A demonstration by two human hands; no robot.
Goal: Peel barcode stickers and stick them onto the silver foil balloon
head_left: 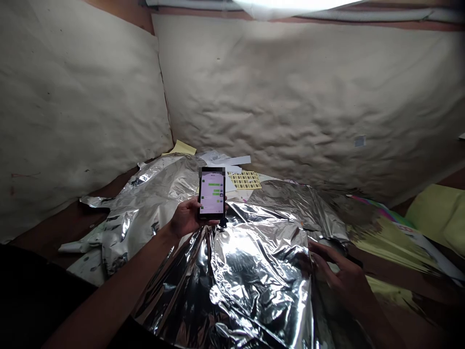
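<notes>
My left hand [185,217] is closed around a black smartphone [211,195], held upright with its lit screen facing me. A chat with green message bubbles shows on it. Under the phone spreads a shiny silver foil sheet [261,271], creased and reflective. At the right edge of this foil is my right hand [341,274], its thumb and a finger coming together on the edge. Part of the fingertips is in shadow. Just behind that hand lies a dark object [336,245], too dim to name.
More crumpled foil [145,194] covers the left side. Behind the phone lie white paper strips [236,160] and a yellow label sheet [245,180]. Yellow sheets [392,249] and a yellow piece [436,213] lie at right. Paper-covered walls [290,97] close off the back and left.
</notes>
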